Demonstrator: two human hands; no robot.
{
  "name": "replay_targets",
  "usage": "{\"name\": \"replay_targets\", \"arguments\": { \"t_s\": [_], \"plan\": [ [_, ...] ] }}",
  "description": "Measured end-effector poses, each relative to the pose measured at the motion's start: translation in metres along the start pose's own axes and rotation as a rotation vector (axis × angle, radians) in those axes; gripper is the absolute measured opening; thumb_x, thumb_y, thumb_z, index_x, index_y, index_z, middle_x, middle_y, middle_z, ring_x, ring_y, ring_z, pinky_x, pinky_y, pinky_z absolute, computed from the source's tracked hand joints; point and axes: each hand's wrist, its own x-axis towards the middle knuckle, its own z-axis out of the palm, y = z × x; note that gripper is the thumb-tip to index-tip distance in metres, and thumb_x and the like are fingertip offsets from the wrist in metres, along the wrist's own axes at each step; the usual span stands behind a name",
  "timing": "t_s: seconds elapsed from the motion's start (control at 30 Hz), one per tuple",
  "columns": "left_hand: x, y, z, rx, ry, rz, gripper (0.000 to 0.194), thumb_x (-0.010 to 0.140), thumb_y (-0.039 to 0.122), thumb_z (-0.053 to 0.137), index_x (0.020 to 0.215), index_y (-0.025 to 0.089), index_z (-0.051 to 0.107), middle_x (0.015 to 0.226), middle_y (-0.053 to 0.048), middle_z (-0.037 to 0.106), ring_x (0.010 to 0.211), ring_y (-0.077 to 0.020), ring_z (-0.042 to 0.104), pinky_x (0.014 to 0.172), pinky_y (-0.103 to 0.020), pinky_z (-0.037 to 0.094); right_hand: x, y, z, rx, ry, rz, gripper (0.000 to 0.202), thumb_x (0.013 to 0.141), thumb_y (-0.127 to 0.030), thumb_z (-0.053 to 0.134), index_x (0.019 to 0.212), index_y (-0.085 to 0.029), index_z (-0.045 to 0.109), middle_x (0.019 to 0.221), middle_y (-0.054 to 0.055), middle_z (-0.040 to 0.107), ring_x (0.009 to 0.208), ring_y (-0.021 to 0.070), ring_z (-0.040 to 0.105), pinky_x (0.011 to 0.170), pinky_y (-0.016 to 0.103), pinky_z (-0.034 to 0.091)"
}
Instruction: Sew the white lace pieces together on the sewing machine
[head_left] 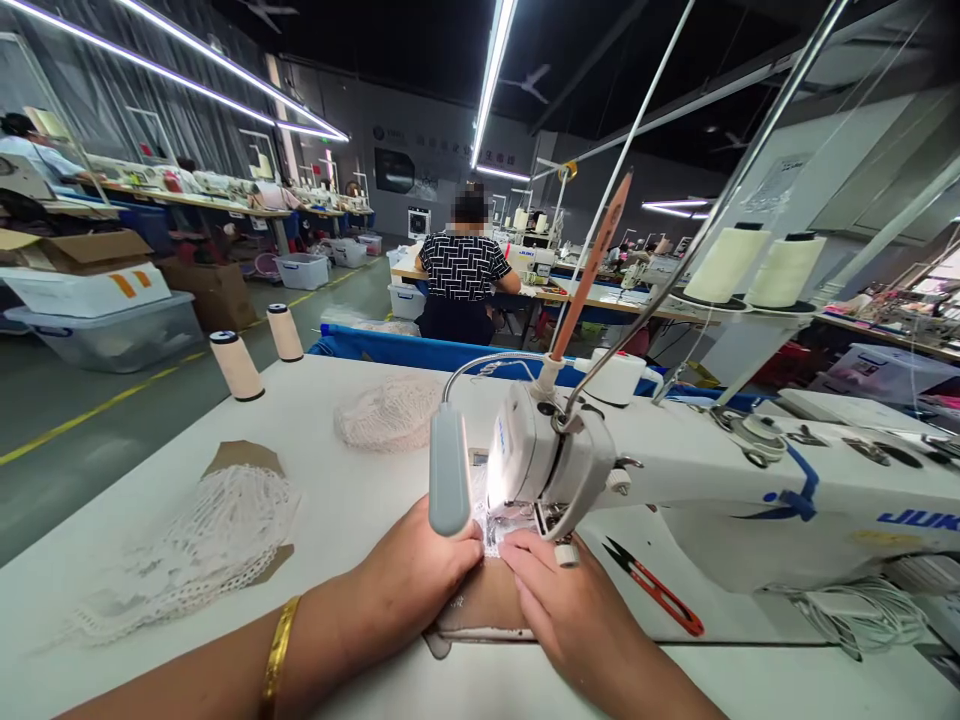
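A strip of white lace (492, 546) lies under the needle area of a white sewing machine (517, 450), lit brightly by its lamp. My left hand (420, 550) presses the lace from the left, thumb and fingers together at its edge and partly behind the grey lamp head (448, 475). From the right, my right hand (566, 590) holds the lace with fingertips close to the presser foot. Between my hands shows a flat brown piece (484, 600) at the machine bed. Red-handled thread snips (660, 590) rest to the right of my right hand.
Left on the white table are a lace pile (217, 530) over brown card, another lace bundle (386, 412) and two thread cones (237, 366). Coiled cable (862, 610) lies at the right. A person (466, 265) sits ahead at another machine. Plastic bins (112, 330) stand on the floor.
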Motion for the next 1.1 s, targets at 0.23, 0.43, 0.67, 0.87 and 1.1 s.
{"name": "replay_targets", "arguments": {
  "t_s": [0.23,0.43,0.67,0.87,1.1],
  "plan": [
    [-0.006,-0.015,0.01,0.102,0.046,0.096,0.022,0.104,0.02,0.051,0.106,0.022,0.073,0.111,-0.009,0.075,0.101,-0.0287,0.067,0.1,-0.046,0.051,0.005,-0.003,-0.005,0.009,0.054,0.008,0.042,0.093,-0.003,0.051,0.122,-0.024,0.072,0.117,0.01,0.079,0.1,0.0287,0.07,0.08,0.04,0.062],
    [-0.011,-0.008,0.0,0.291,0.111,-0.012,0.014,0.091,0.032,0.075,0.087,0.02,0.069,0.113,-0.014,0.068,0.102,-0.0355,0.061,0.089,-0.05,0.052,-0.001,0.002,-0.003,0.012,0.081,-0.071,0.041,0.096,-0.003,0.048,0.126,-0.021,0.07,0.117,0.012,0.079,0.095,0.028,0.073,0.079,0.041,0.063],
    [-0.003,0.026,-0.041,0.093,-0.06,0.144,0.019,0.103,0.02,0.057,0.085,0.022,0.062,0.097,-0.005,0.071,0.087,-0.0232,0.065,0.083,-0.035,0.051,0.001,-0.007,0.001,0.182,0.081,-0.236,0.052,0.093,-0.001,0.049,0.141,-0.019,0.056,0.118,0.01,0.077,0.102,0.0264,0.069,0.09,0.04,0.06],
    [-0.007,0.019,-0.039,0.077,-0.215,0.068,0.018,0.1,0.014,0.056,0.086,0.022,0.063,0.084,-0.001,0.068,0.069,-0.0178,0.062,0.062,-0.027,0.045,-0.003,0.006,-0.003,-0.018,0.01,-0.025,0.028,0.085,0.0,0.052,0.088,-0.023,0.066,0.092,0.006,0.067,0.084,0.0249,0.059,0.072,0.034,0.053],
    [-0.01,0.019,-0.023,0.112,-0.065,0.22,0.02,0.097,0.006,0.056,0.096,0.021,0.069,0.102,-0.007,0.073,0.093,-0.0241,0.066,0.078,-0.033,0.053,-0.003,0.003,-0.01,0.08,-0.019,-0.167,0.034,0.097,-0.001,0.047,0.109,-0.023,0.069,0.103,0.007,0.075,0.089,0.0245,0.062,0.079,0.036,0.054]
  ]
}}
